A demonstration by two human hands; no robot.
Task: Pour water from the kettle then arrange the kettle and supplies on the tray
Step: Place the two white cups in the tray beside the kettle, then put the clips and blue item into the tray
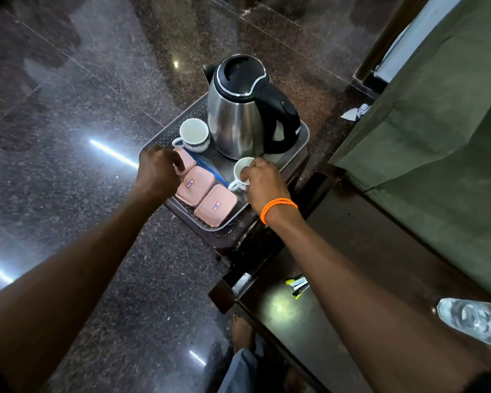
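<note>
While the kettle is standing on the tray, I am handling supplies.
My right hand is pinching a cup at the kettle's six o'clock; my left hand is curling onto a pink box.

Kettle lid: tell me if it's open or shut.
Shut. The black lid sits flush inside the rim of the upright kettle on the tray.

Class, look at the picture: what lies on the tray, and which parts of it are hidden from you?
On the tray: kettle, two white cups, pink boxes. The left hand covers one box; the right hand hides part of the nearer cup.
</note>
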